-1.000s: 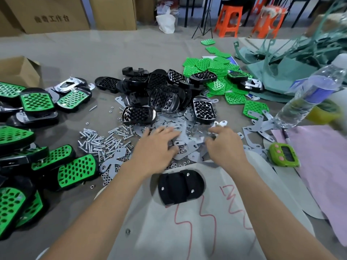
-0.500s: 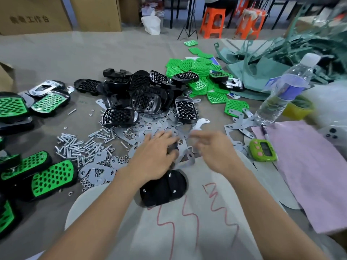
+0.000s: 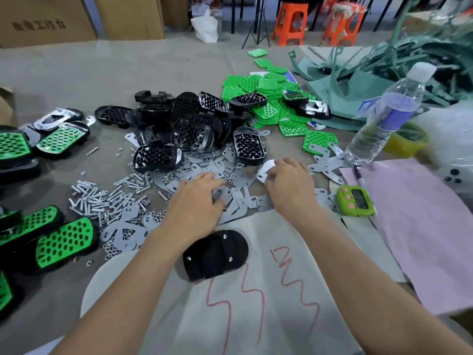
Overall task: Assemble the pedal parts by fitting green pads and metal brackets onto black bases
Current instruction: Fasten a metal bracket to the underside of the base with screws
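The right hand [image 3: 289,183] has moved since half a second ago. Then it was a blur over the pile. Now it is steady, and its fingers curl on one metal bracket [image 3: 266,170]. The round end of the bracket sticks out to the side. So the right grip is closed on that bracket, I think.

Closest to the person is a white sheet [image 3: 281,329] with red scribbles. One black base [image 3: 212,254] lies on it, back side up, with small shiny dots showing. It has not moved. It sits just under the left wrist.

The left hand [image 3: 197,201] lies on the pile of brackets [image 3: 238,201] with its fingers spread and mostly straight. Its grip looks open. It only touches the flat metal pieces.

This looks like the picking step. A bracket is chosen, and the next job is to bring it back to the black base and line it up. The pieces are thin and slippery and lie on top of each other, so two may come up stuck together.

To the left of the hands is a heap of screws [image 3: 102,196] and some finished pedals [image 3: 64,242] with green tops. Farther back on the bench [image 3: 128,73] is the heap of black bases [image 3: 189,124]. Behind that are the green pads [image 3: 258,85]. A water bottle [image 3: 384,119] stands off to the right.
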A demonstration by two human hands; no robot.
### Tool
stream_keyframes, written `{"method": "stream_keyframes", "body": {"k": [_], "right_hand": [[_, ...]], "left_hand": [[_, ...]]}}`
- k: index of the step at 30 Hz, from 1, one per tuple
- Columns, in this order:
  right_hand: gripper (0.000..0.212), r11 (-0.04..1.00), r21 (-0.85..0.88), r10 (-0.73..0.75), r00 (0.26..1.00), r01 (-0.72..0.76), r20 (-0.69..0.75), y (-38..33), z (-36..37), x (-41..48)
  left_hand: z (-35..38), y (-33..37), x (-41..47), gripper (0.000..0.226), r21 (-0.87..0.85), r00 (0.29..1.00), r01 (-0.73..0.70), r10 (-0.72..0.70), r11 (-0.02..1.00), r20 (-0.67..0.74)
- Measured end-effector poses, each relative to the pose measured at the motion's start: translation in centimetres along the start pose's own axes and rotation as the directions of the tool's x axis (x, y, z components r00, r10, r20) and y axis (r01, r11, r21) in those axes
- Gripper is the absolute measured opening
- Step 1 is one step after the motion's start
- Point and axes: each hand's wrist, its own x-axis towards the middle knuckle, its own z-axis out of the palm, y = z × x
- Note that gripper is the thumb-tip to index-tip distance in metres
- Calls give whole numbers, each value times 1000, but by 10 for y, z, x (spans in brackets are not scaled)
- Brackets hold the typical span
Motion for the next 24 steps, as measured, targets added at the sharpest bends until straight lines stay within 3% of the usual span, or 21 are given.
{"method": "stream_keyframes", "body": {"k": [4,6,8,10,12,14,16,18,21,24], "right_hand": [[21,988,133,92,991,-79,-97,-13,-12,-17],[23,965,224,163,980,-136,-110,-27,-21,-32],[23,943,292,187,980,-160,-64,-47,-26,-50],[23,918,361,176,984,-166,5,-65,-24,-66],[24,890,428,155,987,-156,35,-75,-22,-76],[26,793,593,173,985,-144,6,-76,-24,-82],[27,647,751,285,955,-133,-76,-67,-30,-86],[28,570,811,351,932,-133,-94,-57,-35,-88],[43,590,793,266,964,-152,-13,-50,-41,-87],[29,578,806,133,989,-129,64,-55,-48,-86]], "left_hand": [[-14,-3,-8,33,-179,995,55,-69,982,-69],[-17,1,-11,23,-372,992,86,-114,924,-53],[-18,15,-15,16,-704,983,183,-145,686,115],[-11,30,-18,20,-833,965,261,-158,488,210],[-3,37,-20,28,-864,954,268,-245,426,175],[-5,35,-24,25,-899,941,240,-315,366,123],[-11,27,-28,33,-914,937,219,-336,341,100],[-20,18,-34,41,-899,936,222,-342,376,88],[-32,11,-43,38,-885,940,245,-320,396,118],[-43,7,-53,36,-866,955,254,-255,430,154]]}}
